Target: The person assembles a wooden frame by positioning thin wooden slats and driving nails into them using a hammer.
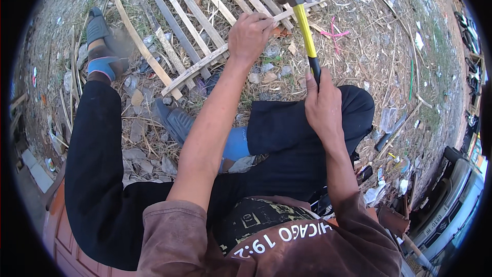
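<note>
My right hand (pixel 325 101) is wrapped round the black grip of a claw hammer (pixel 306 31), which has a yellow shaft and a dark metal head. The hammer points away from me, its head over the right end of a wooden crosspiece (pixel 200 66). Curled over the middle of that crosspiece is my left hand (pixel 249 38), knuckles up; its thumb and whatever lies under the fingers are hidden. Several thin wooden slats (pixel 187 0) run side by side across the crosspiece and form a flat frame on the ground. I cannot make out any nail.
Dry grass, stones and litter cover the ground. My sandalled feet (pixel 97 28) flank the frame's near left corner. A dark flat blade-like tool (pixel 392 132) and a clear plastic bottle (pixel 403 164) lie right. A vehicle (pixel 446 200) stands lower right, red-brown panelling (pixel 64 236) lower left.
</note>
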Demonstrator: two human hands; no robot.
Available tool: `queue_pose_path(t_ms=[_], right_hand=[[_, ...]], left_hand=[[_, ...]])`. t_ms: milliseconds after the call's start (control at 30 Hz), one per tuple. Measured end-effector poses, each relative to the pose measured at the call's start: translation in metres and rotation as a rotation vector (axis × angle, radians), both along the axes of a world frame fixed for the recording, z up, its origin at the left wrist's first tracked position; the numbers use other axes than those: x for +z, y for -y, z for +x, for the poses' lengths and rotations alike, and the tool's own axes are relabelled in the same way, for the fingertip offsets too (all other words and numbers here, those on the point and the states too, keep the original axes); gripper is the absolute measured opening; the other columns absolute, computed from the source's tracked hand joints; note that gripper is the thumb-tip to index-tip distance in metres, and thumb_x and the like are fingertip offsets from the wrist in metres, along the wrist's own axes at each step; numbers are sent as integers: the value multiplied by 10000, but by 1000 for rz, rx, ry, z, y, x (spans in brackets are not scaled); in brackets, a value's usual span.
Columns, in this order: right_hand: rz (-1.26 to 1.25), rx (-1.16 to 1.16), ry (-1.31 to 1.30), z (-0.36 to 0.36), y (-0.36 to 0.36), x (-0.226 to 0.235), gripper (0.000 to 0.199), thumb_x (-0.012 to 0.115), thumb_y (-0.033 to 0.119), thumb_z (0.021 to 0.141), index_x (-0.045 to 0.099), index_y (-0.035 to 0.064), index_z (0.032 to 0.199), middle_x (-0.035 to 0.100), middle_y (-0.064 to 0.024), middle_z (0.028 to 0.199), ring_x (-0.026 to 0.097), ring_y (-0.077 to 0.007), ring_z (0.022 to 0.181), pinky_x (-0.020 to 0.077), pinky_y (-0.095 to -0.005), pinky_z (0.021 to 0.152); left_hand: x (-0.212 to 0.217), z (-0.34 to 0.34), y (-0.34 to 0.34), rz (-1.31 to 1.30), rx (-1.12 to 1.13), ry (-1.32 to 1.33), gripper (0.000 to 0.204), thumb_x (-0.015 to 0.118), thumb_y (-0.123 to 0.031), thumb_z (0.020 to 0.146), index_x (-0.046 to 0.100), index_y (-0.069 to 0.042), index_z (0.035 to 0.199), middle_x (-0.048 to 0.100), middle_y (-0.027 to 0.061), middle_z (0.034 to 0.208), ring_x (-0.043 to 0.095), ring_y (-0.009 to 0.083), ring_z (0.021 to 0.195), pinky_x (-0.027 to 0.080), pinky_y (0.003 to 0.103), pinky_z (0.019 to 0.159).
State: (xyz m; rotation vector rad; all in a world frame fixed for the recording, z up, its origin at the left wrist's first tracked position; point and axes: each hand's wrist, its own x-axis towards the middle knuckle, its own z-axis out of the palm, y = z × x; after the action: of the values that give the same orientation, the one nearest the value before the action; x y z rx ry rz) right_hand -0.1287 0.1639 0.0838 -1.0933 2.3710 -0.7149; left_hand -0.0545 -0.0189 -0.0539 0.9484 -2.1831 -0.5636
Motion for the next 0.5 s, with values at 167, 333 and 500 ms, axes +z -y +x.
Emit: queue_pose_path(t_ms=[167, 333, 500], right_hand=[[15, 31, -39, 0, -6, -9, 202, 561, 155, 1000, 434, 2, 966, 550, -261, 591, 582, -499, 599, 406, -554, 500], [103, 103, -102, -4, -7, -13, 215, 560, 178, 1001, 434, 8, 967, 557, -249, 585, 582, -499, 591, 417, -565, 514], [32, 57, -73, 0, 5, 12, 214, 566, 179, 998, 442, 6, 979, 554, -247, 578, 583, -489, 576, 420, -560, 511]], left_hand=[[6, -4, 1, 0, -14, 5, 137, 744, -264, 842, 795, -153, 904, 733, -12, 934, 656, 214, 818, 542, 340, 687], [3, -4, 0, -31, 8, -14, 97, 749, -235, 809, 770, -150, 848, 711, -28, 888, 633, 213, 818, 542, 341, 714], [4, -2, -1, -52, -18, -21, 90, 748, -220, 815, 774, -154, 871, 713, -25, 904, 640, 212, 810, 544, 345, 694]])
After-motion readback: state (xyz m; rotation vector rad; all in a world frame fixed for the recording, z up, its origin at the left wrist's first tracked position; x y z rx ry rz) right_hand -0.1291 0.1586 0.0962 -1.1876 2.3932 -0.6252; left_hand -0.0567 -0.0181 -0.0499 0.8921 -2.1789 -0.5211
